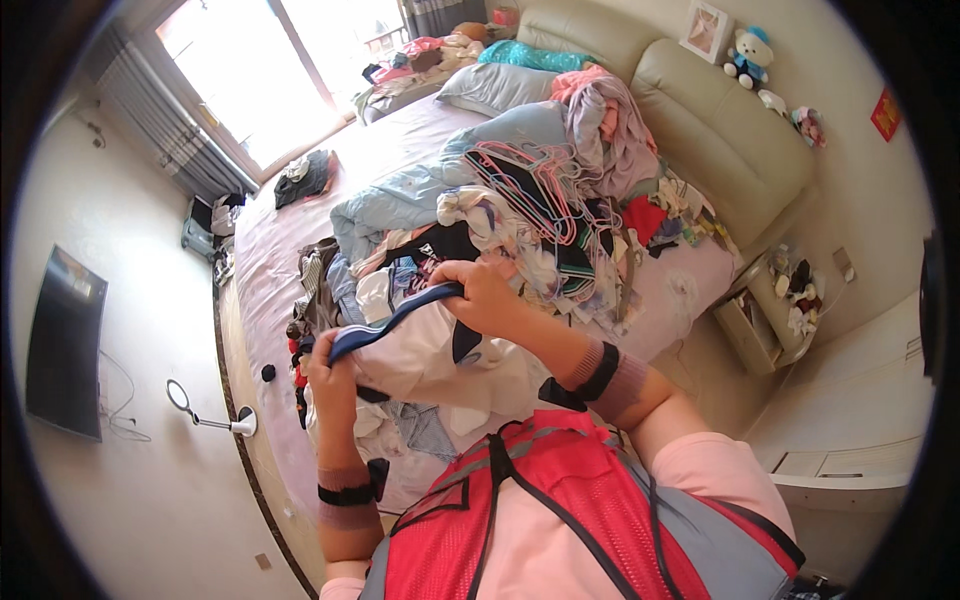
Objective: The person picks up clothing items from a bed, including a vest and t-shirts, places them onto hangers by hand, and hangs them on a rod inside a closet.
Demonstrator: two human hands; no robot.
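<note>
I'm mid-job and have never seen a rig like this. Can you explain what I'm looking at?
There is no machine here: these are a person's own bare hands. The one picture comes from a wide fisheye camera on that person's head, looking down, so straight edges bend near the rim. Picture left is the person's left.

The left hand and right hand grip a navy band, which edges what looks like a pale garment. It spans the gap between them.

Beyond is a bed with a heap of mixed clothes, a bunch of hangers and a light blue quilt.
</note>
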